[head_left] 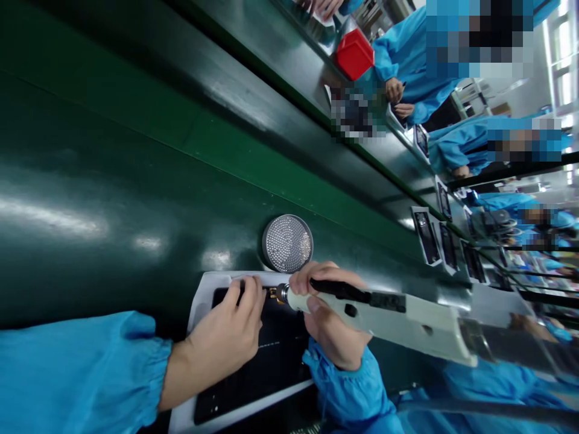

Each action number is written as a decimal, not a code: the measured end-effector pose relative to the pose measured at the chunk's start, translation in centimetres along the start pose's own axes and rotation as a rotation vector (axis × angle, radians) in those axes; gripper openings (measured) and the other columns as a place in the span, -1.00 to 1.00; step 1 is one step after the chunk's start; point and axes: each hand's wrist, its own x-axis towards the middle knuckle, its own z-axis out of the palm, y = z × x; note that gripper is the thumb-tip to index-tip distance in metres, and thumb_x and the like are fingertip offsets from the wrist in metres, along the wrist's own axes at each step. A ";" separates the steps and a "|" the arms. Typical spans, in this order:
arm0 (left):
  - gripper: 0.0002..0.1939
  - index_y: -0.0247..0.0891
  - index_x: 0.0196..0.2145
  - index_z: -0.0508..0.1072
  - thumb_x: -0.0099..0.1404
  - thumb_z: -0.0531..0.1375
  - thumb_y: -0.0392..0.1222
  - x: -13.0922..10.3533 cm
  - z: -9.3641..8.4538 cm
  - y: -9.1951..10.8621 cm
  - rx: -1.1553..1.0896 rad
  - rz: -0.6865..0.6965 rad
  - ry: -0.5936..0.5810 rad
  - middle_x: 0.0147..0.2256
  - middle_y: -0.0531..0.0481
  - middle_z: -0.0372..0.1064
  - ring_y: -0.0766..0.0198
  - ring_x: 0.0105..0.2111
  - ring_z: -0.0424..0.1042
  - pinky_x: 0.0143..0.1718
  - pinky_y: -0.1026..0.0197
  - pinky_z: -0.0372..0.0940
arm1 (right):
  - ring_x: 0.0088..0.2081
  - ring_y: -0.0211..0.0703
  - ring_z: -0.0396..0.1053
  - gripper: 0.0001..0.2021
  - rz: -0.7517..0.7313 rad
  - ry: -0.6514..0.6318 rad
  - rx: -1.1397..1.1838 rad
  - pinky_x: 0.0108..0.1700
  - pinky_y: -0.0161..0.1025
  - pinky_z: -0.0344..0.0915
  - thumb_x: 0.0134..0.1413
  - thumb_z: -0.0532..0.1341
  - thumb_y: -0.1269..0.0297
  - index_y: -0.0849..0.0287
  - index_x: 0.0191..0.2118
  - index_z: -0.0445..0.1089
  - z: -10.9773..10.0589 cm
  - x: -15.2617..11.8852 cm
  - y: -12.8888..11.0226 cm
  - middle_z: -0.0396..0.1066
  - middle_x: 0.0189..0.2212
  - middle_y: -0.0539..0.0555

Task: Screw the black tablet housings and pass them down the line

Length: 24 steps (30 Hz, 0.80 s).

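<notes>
A flat black tablet-like device (275, 343) lies in a white tray (199, 301) in front of me. My left hand (230, 328) rests over its left side, fingers bent and together at the top edge, beside the driver's tip; whatever they pinch is hidden. My right hand (332, 319) is wrapped round a pale electric screwdriver (398, 322) with a black lever. The driver lies nearly level, its metal nose pointing left at small gold-coloured parts on the device's upper edge. Just beyond the tray stands a round metal dish with a perforated top (288, 243).
A dark green bench surface (113, 181) runs beside a raised metal rail. Several white trays with black devices (426, 235) lie along the line at right. Across it, co-workers in blue sleeves (409, 54) handle parts near a red bin (355, 54). A cable (488, 411) crosses the lower right.
</notes>
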 end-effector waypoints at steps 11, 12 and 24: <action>-0.47 -0.48 0.04 0.55 0.28 0.26 0.01 -0.3 0.4 0.4 -0.050 -0.057 -0.011 0.05 -0.42 0.48 -0.34 0.05 0.48 0.02 -0.25 0.39 | -0.28 -0.11 0.41 -0.73 0.009 -0.033 0.016 -0.19 0.00 0.35 0.15 0.24 0.47 0.05 -0.05 0.44 -0.2 -0.2 0.4 0.37 -0.33 0.01; -0.46 -0.48 0.05 0.55 0.28 0.26 0.02 -0.4 0.4 0.4 -0.052 -0.060 -0.014 0.05 -0.42 0.48 -0.35 0.05 0.48 0.03 -0.26 0.39 | -0.29 -0.11 0.40 -0.73 0.007 -0.032 0.019 -0.19 -0.01 0.35 0.15 0.24 0.47 0.06 -0.05 0.44 -0.1 -0.2 0.4 0.37 -0.33 0.01; -0.51 -0.52 0.05 0.51 0.32 0.17 -0.06 -0.5 0.8 0.3 -0.049 -0.025 -0.019 0.05 -0.50 0.46 -0.37 0.06 0.46 0.03 -0.32 0.31 | -0.34 -0.11 0.40 -0.81 0.003 -0.021 0.014 -0.25 -0.03 0.39 0.10 0.25 0.45 0.05 -0.17 0.44 0.2 -0.2 1.0 0.34 -0.38 0.00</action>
